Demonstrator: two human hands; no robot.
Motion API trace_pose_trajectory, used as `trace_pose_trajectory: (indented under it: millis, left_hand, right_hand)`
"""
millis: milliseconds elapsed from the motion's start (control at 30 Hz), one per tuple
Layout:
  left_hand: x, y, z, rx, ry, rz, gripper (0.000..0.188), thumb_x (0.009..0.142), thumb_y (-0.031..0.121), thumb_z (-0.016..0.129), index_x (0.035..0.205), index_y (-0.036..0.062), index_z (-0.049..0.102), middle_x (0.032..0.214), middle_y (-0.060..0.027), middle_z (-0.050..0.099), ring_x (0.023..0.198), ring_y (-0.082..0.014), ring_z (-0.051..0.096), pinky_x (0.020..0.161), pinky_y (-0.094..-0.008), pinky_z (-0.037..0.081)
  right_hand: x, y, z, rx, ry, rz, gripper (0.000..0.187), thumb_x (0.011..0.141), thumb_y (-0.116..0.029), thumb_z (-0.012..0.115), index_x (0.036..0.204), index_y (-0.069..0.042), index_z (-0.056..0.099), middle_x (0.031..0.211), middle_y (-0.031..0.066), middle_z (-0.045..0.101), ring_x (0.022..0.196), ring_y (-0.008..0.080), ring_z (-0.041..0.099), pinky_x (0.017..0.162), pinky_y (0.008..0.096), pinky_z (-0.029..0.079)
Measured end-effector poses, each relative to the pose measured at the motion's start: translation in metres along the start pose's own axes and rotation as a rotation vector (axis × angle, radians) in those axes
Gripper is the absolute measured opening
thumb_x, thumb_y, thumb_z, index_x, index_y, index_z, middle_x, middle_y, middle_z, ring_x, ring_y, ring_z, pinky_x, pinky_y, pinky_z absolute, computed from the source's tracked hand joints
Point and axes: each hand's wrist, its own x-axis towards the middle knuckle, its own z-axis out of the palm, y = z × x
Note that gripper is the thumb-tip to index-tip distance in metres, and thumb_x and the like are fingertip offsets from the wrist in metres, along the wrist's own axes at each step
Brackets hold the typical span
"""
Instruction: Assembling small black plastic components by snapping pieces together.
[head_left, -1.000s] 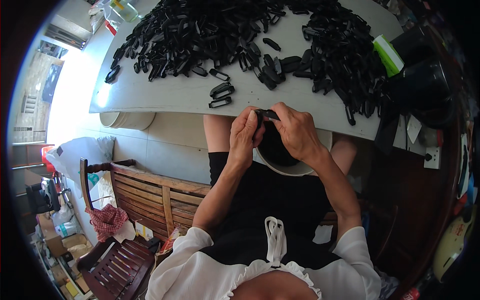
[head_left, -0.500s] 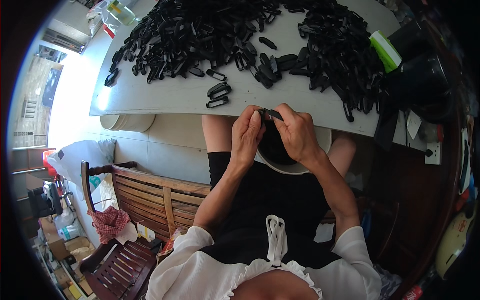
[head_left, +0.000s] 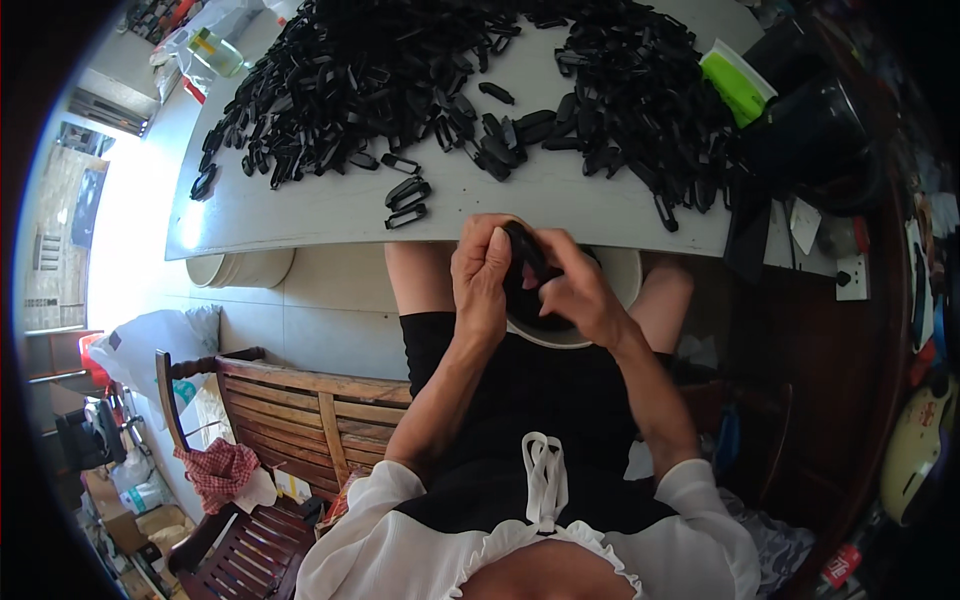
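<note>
My left hand [head_left: 481,280] is closed around a dark, elongated black plastic part [head_left: 526,243], held over the front edge of the table. My right hand [head_left: 588,295] is curled against the part's right side, its fingers bent inward. A small reddish patch shows between the hands; I cannot make out what it is, nor what the right fingers hold. Under the hands, between my knees, stands a pale round bucket [head_left: 630,283] with dark contents. On the table before me lie a few loose black frame-like parts [head_left: 406,215], away from both hands.
A large heap of black parts [head_left: 340,90] covers the left of the grey-white table [head_left: 320,222], and a second heap [head_left: 640,100] its right. A green and white box [head_left: 737,85] stands by a black container [head_left: 815,140]. A wooden bench [head_left: 300,400] is at my left.
The black part has turned from lying crosswise between my fingertips to pointing steeply. My right hand has shifted slightly down and curled. The whole view has shifted a little.
</note>
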Motion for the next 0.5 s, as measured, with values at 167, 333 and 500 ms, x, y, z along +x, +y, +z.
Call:
trace_pose_trajectory:
  millis: [167,333,500]
  left_hand:
    - [-0.013,0.018,0.014,-0.234,-0.196,-0.119,0.033,0.098,0.03,0.046,0.107,0.0028,0.062,0.117,-0.006,0.048,0.073,-0.0102,0.05,0.062,-0.0202,0.039]
    - [-0.01,0.015,0.012,-0.167,-0.202,-0.124,0.026,0.097,0.019,0.047,0.11,-0.0003,0.058,0.096,-0.0034,0.06,0.085,-0.0123,0.053,0.074,-0.0257,0.044]
    - [0.05,0.006,-0.021,0.839,0.1,0.322,0.028,0.072,-0.004,0.062,0.096,0.0108,0.064,0.082,-0.0083,0.052,0.082,-0.0261,0.05,0.073,-0.0343,0.041]
  right_hand:
    - [-0.015,-0.008,0.009,0.285,0.066,0.219,0.039,0.09,-0.028,0.062,0.116,0.0,0.052,0.079,0.0029,0.054,0.061,0.008,0.05,0.049,0.0211,0.044]
    - [-0.033,-0.004,0.001,-0.004,0.139,0.222,0.03,0.086,-0.027,0.068,0.085,0.001,0.055,0.06,0.0016,0.05,0.055,0.0081,0.048,0.047,0.0228,0.04]
    - [-0.044,0.028,-0.007,-1.044,-0.059,0.428,0.024,0.084,-0.019,0.068,0.075,0.001,0.056,0.065,0.0117,0.058,0.058,0.023,0.058,0.054,0.0336,0.043]
